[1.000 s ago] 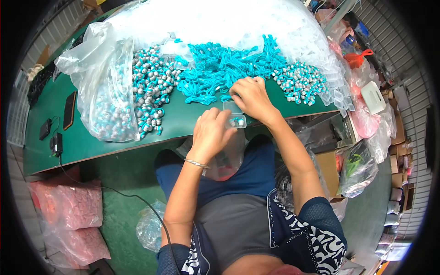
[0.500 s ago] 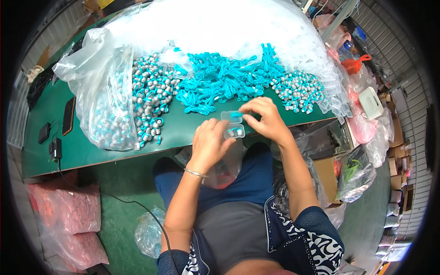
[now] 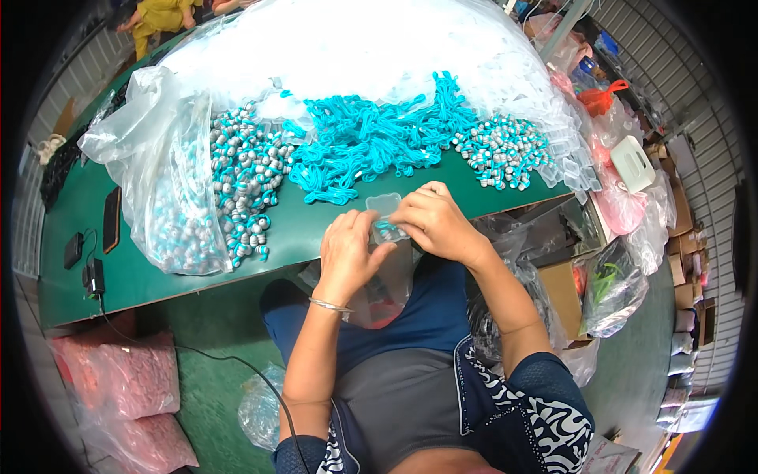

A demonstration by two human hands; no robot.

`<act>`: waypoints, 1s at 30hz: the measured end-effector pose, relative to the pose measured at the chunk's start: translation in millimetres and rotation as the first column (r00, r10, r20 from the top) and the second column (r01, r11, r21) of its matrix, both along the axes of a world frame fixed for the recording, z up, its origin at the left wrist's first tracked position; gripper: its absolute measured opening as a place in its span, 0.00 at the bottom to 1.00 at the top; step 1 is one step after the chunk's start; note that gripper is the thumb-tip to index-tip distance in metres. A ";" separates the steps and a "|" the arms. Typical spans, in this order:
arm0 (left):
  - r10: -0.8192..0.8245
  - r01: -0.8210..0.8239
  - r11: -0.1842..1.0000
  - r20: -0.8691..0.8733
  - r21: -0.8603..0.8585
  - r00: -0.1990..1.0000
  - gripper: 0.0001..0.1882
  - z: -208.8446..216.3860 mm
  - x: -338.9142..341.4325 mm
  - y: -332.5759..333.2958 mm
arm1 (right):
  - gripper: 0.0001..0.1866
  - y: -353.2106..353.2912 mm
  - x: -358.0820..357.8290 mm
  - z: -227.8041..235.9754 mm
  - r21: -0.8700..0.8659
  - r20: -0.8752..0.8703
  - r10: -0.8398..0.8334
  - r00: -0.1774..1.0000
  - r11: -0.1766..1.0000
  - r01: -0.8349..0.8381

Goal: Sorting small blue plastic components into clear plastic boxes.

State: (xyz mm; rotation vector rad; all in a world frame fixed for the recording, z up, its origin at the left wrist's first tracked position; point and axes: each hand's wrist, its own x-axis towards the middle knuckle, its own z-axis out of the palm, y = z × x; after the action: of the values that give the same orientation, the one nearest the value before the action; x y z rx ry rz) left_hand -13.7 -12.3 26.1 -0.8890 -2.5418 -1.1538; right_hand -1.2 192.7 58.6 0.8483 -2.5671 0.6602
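Note:
A small clear plastic box (image 3: pixel 383 206) stands open, its lid up, just past the table's front edge. My left hand (image 3: pixel 347 246) grips its left side between thumb and fingers. At its right side is my right hand (image 3: pixel 436 223), fingers bent and pinched together over the opening. Inside the box a bit of turquoise cord (image 3: pixel 386 227) shows; my right fingertips hide the rest. Beyond my hands lies a heap of turquoise cord loops (image 3: pixel 371 138). To its right are small grey-and-turquoise striped beads (image 3: pixel 505 150), to its left larger striped beads (image 3: pixel 245 170).
A clear bag of beads (image 3: pixel 178 229) lies on the green table (image 3: pixel 150 283) at left, near a phone (image 3: pixel 113 219). A huge pile of clear boxes (image 3: pixel 363 51) fills the back. A black cable (image 3: pixel 229 349) hangs beside my left arm. Someone in yellow (image 3: pixel 154 20) is far left.
My right hand has come down to the box, bringing the turquoise cord to its opening. My left hand still holds the box. The view has shifted slightly.

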 end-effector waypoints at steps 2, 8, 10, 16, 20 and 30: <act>0.007 -0.006 1.000 -0.042 0.027 0.999 0.24 -1.0 -0.6 0.7 | 0.08 -0.7 2.3 1.6 0.016 0.007 -0.001 1.000 1.000 0.001; 0.006 -0.006 1.000 -0.039 0.006 0.999 0.24 1.5 -1.1 1.9 | 0.10 4.3 -0.5 -5.8 -0.188 0.181 0.005 0.984 0.982 0.030; 0.007 -0.007 1.000 -0.045 -0.001 0.999 0.24 2.0 -0.5 2.0 | 0.11 7.5 -3.8 -12.9 -0.382 0.307 0.040 0.951 0.920 0.085; 0.010 -0.011 1.000 -0.048 -0.012 0.999 0.24 1.5 1.8 0.5 | 0.11 9.1 4.1 -21.3 -0.161 0.135 -0.094 0.986 0.980 0.115; -0.004 0.003 1.000 -0.048 -0.016 0.999 0.24 1.7 3.0 1.3 | 0.12 6.9 12.9 -18.4 -0.142 0.095 -0.127 0.987 0.980 0.140; -0.032 0.030 0.999 -0.107 -0.026 0.994 0.25 -7.2 -4.6 -0.2 | 0.12 -5.1 22.0 -44.5 -0.228 -0.206 -0.172 0.963 0.966 0.123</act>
State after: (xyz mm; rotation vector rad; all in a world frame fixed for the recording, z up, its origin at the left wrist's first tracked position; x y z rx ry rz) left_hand -18.3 -12.5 18.9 -0.9725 -2.4686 -1.0557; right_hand 20.7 187.6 14.1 0.6144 -2.2813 0.7331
